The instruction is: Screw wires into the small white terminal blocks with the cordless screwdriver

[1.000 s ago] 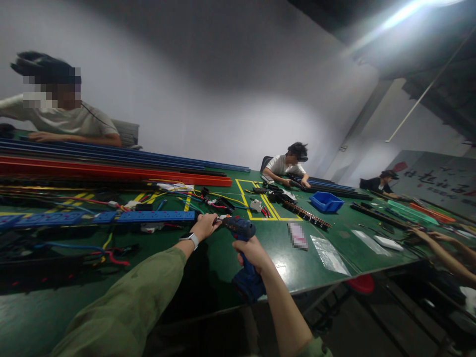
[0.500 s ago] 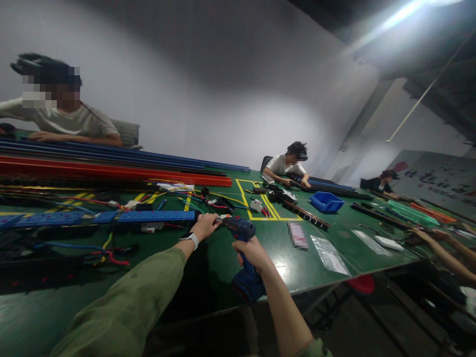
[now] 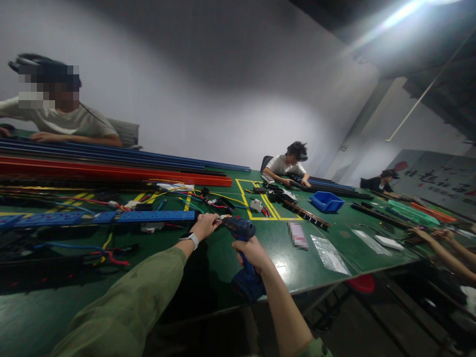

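My left hand (image 3: pixel 205 226), with a watch on its wrist, is closed around the right end of a long blue socket strip (image 3: pixel 156 216); the fingers hide that end. In my right hand (image 3: pixel 253 254) is a dark blue cordless drill (image 3: pixel 241 228), gripped by its handle. The drill lies level, its nose pointing left at the fingertips of my left hand. A small pale and orange bit shows between the drill's nose and those fingertips, too small to name.
Loose coloured wires (image 3: pixel 107 255) lie before the strip, and a red channel (image 3: pixel 178 177) behind it. To the right are a blue bin (image 3: pixel 326 202), a plastic bag (image 3: pixel 330 255) and a copper-coloured bar (image 3: pixel 307 214). Co-workers sit across the green table (image 3: pixel 267 230); another's hands (image 3: pixel 427 236) work at right.
My hands, the drill and the strip stay in place. A co-worker's hands at the right edge have shifted slightly, and the person at far left has moved a little.
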`<state>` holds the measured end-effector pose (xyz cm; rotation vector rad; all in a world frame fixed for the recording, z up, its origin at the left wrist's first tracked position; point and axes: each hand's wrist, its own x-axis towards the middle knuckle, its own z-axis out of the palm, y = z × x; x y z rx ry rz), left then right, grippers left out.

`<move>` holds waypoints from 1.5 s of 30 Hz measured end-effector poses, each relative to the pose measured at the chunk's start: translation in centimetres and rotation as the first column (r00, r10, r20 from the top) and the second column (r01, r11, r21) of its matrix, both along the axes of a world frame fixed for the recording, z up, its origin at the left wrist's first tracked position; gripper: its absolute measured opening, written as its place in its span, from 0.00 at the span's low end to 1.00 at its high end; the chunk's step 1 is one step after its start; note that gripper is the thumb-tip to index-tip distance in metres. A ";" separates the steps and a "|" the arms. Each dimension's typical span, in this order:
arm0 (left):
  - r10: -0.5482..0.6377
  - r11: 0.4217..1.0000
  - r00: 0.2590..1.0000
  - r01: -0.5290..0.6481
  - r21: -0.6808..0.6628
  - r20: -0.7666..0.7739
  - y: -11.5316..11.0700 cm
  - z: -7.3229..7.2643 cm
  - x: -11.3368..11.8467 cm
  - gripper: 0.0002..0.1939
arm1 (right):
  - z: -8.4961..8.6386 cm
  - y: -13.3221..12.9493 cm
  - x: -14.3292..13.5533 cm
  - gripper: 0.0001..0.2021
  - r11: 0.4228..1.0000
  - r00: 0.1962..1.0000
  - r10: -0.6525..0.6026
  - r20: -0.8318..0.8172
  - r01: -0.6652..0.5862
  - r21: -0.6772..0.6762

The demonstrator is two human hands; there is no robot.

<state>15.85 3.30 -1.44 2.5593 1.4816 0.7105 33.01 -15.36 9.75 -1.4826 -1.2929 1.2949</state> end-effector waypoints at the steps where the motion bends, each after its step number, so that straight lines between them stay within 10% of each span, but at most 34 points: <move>1: 0.000 1.000 1.000 0.000 0.001 0.001 0.0 0.1 0.0 0.15 | 0.0 0.0 0.0 0.04 1.000 1.000 0.001 -0.003 -0.001 0.004; 45: 0.034 0.998 0.999 -0.032 0.057 -0.026 0.2 -0.4 0.2 0.13 | -0.4 0.4 0.2 0.06 0.999 0.999 0.021 0.030 -0.022 0.043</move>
